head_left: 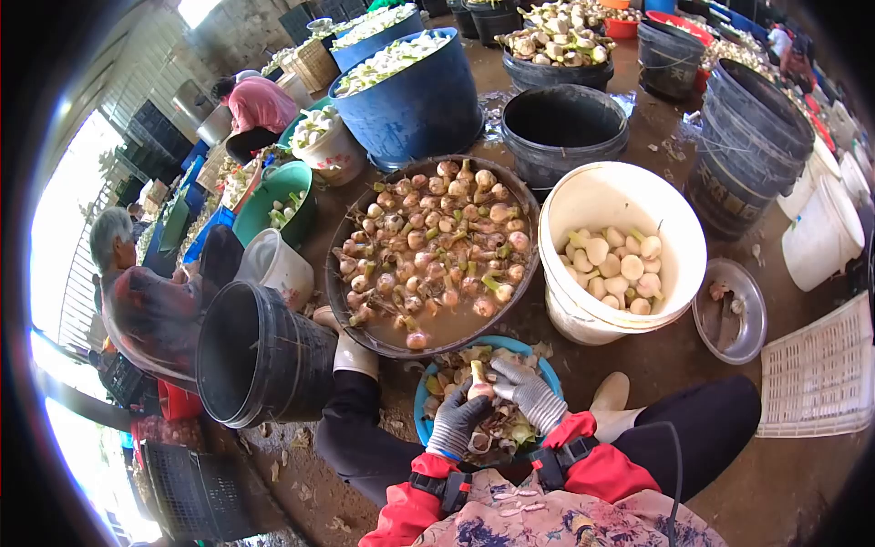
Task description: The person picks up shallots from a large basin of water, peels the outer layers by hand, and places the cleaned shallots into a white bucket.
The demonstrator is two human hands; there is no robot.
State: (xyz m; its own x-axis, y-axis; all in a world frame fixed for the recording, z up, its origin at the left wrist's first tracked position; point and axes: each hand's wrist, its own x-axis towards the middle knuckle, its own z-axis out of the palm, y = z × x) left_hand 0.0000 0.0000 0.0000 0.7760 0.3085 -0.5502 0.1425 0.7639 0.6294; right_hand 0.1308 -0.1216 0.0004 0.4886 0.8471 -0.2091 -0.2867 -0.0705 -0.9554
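Observation:
My left hand, in a dark-palmed grey glove, is closed around a garlic bulb with its pale stem pointing up. Close against the bulb's right side is my right hand, in a grey striped glove. Its fingers are curled, and what they hold, if anything, is hidden. Both hands are above a blue basin of peeled-off skins and trimmings. In front lies a wide dark tub of unpeeled garlic bulbs in muddy water. Peeled pale bulbs lie inside a white bucket to the right.
A black bucket stands by my left leg, and another black bucket is beyond the tub. A clear plastic bowl and a white crate are at right. One person sits at left; another bends farther back.

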